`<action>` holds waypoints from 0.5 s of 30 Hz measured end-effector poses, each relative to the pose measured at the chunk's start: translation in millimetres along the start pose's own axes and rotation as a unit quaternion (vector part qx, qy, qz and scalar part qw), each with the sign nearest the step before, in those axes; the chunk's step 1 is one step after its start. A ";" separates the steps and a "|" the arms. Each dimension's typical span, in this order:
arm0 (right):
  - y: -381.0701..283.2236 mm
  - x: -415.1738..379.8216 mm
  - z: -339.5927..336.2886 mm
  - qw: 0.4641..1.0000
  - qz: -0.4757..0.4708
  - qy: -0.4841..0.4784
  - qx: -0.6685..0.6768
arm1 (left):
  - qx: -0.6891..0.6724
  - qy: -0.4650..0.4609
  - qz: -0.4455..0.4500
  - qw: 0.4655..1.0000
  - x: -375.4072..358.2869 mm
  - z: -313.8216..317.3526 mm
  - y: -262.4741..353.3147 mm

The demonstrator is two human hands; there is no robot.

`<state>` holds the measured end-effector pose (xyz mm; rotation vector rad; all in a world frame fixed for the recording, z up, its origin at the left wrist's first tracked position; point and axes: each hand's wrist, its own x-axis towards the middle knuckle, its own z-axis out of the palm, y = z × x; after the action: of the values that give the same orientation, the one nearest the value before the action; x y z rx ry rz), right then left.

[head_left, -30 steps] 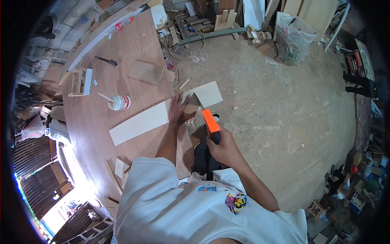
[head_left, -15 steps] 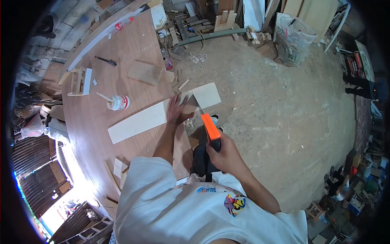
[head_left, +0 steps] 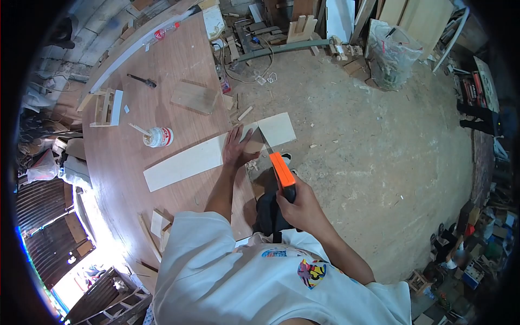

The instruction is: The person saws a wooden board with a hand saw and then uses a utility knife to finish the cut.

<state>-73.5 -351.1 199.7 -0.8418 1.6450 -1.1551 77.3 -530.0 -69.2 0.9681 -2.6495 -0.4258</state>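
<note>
A long pale wooden board (head_left: 187, 164) lies across the edge of the brown table, its far end sticking out over the floor. Pressed flat on the board near the table edge is my left hand (head_left: 236, 150), fingers spread. My right hand (head_left: 301, 204) is wrapped around the handle of a handsaw (head_left: 283, 172) with an orange and black grip. The saw's blade crosses the board just right of my left hand, at a cut line near the overhanging end. Part of the blade is hidden by the board.
On the table (head_left: 130, 187) stand a white jar (head_left: 158, 137) with a stick in it, a flat wood piece (head_left: 194, 97), a dark tool (head_left: 142, 81) and a small wooden frame (head_left: 106, 108). A clear plastic bag (head_left: 392, 59) stands on the floor. Another person (head_left: 452, 254) is at lower right.
The saw and my right hand have shifted very slightly along the cut, toward me. My left hand stays in place on the board.
</note>
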 end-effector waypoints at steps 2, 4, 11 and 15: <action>20.6 24.7 9.4 0.998 0.058 -0.014 -0.014 | -0.006 0.024 0.003 1.000 -0.5 -0.1 1.1; 47.3 47.5 20.3 0.993 0.111 -0.026 -0.028 | -0.009 0.029 0.007 1.000 -3.1 5.2 -0.9; 7.2 16.1 11.2 0.998 0.058 -0.003 -0.040 | -0.011 0.006 0.004 1.000 -3.1 -0.8 0.1; -4.1 -6.0 -0.5 0.998 0.049 -0.016 0.025 | 0.005 -0.025 -0.002 1.000 -1.4 -3.2 0.2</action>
<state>-71.9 -346.9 205.4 -0.7354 1.6067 -1.1041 79.4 -529.4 -66.5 0.9775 -2.6972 -0.4440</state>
